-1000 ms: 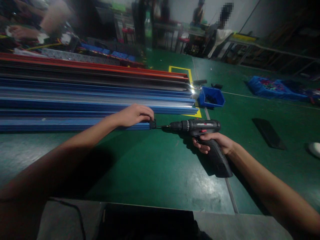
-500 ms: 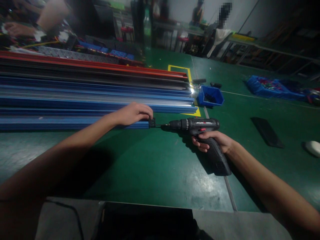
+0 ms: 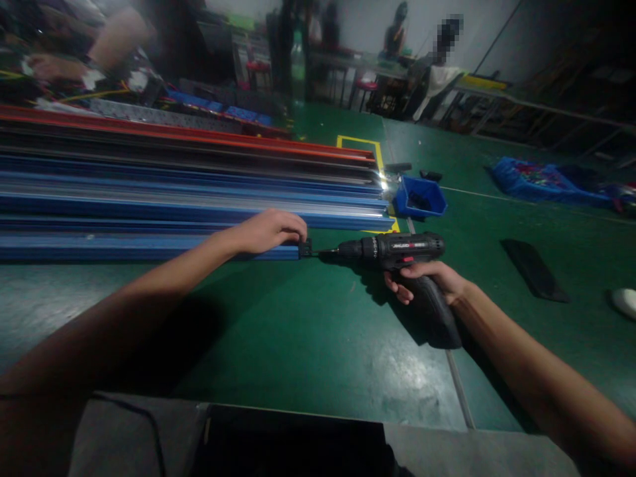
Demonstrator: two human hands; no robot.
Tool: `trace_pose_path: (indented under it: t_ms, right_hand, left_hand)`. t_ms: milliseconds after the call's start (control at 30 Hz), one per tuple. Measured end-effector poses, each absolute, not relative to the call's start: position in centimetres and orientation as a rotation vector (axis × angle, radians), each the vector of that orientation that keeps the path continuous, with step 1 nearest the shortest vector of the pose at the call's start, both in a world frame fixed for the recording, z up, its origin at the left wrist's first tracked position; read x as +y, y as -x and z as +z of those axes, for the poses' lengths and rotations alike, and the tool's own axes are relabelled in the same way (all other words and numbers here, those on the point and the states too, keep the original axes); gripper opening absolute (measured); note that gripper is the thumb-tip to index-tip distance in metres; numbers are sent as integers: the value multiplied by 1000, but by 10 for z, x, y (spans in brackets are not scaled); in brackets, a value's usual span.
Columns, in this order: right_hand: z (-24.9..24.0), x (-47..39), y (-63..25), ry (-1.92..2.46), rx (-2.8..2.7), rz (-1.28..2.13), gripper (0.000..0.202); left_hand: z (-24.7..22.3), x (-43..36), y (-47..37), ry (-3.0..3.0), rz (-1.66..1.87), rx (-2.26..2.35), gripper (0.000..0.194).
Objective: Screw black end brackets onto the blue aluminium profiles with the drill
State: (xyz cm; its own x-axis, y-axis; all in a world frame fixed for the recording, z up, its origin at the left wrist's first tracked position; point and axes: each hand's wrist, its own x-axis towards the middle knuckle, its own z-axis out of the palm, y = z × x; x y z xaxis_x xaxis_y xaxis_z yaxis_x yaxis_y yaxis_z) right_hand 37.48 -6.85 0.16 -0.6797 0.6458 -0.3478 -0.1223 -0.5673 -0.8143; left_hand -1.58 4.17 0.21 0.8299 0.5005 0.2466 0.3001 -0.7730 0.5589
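Note:
My right hand (image 3: 427, 281) is wrapped round the grip of a black cordless drill (image 3: 407, 250), which lies level and points left. Its thin bit reaches a small black end piece (image 3: 306, 248) at the right end of the nearest blue profile (image 3: 199, 249). My left hand (image 3: 273, 230) rests over that profile's end, its fingers curled down onto the black piece. Whether the bit sits inside the piece is too small to tell.
More blue, black and orange profiles (image 3: 248, 142) lie behind. A blue bin (image 3: 421, 199) with dark parts stands right of them. Further right are a black flat object (image 3: 534, 270) and a blue tray (image 3: 546, 182). Another person's arm (image 3: 119, 40) is at the upper left.
The whole view has shifted slightly, so things appear a little lower and further right. Both hands keep their holds, and the drill still points at the black end piece.

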Motion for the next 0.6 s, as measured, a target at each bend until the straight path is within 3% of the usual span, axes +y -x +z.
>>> trace_pose_path:
  t_ms: [133, 600]
  right_hand:
    - [0, -64, -378, 936, -1129, 2258, 33]
    - [-6, -68, -374, 836, -1087, 2271, 24]
  left_hand:
    - [2, 42, 16, -2503, 520, 590, 21]
    - [0, 42, 17, -2463, 535, 597, 20]
